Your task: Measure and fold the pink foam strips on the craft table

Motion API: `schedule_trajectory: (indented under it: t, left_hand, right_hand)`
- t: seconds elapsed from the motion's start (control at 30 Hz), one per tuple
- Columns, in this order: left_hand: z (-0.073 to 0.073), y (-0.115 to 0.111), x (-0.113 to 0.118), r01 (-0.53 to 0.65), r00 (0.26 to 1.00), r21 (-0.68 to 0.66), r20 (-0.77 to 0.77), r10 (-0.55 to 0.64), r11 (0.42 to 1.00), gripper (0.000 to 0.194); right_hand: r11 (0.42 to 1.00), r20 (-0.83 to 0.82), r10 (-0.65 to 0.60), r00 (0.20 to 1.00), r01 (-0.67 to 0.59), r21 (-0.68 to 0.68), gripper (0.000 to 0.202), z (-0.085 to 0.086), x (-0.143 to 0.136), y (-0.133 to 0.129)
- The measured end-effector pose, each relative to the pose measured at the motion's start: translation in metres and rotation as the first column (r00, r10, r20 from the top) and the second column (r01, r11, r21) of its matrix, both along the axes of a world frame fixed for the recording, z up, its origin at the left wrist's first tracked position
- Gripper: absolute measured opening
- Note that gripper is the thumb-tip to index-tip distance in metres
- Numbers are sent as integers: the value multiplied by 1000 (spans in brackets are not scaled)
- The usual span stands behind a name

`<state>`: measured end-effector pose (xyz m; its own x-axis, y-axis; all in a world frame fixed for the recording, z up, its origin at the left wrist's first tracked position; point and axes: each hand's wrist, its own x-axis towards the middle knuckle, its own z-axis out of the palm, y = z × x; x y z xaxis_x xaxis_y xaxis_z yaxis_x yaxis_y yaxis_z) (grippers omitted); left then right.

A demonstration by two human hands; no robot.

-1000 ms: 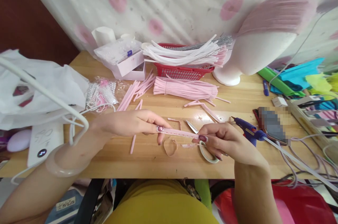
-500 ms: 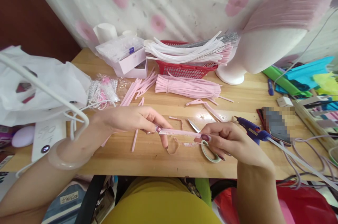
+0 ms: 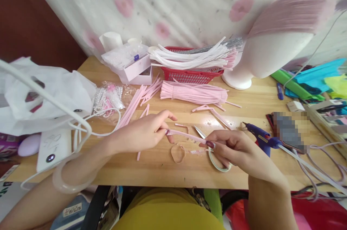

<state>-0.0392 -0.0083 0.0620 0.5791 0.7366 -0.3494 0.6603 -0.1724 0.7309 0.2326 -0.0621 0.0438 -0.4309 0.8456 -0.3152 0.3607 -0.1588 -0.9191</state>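
Note:
Between my hands a short pink pipe cleaner [image 3: 187, 136] slants slightly down to the right, above the table. My left hand [image 3: 151, 132] pinches its left end with thumb and a finger, the other fingers loosely raised. My right hand [image 3: 230, 147] grips the right end between thumb and fingers. Pale tape with red marks [image 3: 197, 152] shows just below; whether it runs along the pipe cleaner is unclear. Partly under my right hand lie scissors [image 3: 200, 131], blades pointing away. A bent pink piece [image 3: 182, 125] and a thin tan loop [image 3: 178, 154] rest nearby.
A bundle of pink pipe cleaners [image 3: 193, 92] lies before a red basket [image 3: 192, 76] of white ones. Right are a blue glue gun [image 3: 258, 136], phone [image 3: 290, 130], cables and a white mannequin head [image 3: 273, 56]. Bagged beads [image 3: 108, 98] and a white cable stand left.
My left fingers have lifted and spread while the thumb keeps its pinch. The strip tilts more, and its tape markings are less visible. The view has shifted slightly.

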Motion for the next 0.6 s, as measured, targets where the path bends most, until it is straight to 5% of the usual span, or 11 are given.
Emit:
schedule_trajectory:
  t: [0.2,0.43,0.6]
  left_hand:
    - [-9,-12,8,-65,993,265,-76,88,962,36]
    - [-24,-7,16,-146,966,495,-116,231,856,46]
    - [-23,4,9,-358,932,404,105,346,842,40]
  right_hand:
    - [982,110,43,993,-62,178,25,6,-9,-7]
    - [906,283,-58,957,-69,417,30,24,-32,-25]
    - [869,309,-181,934,5,495,28,9,-21,-19]
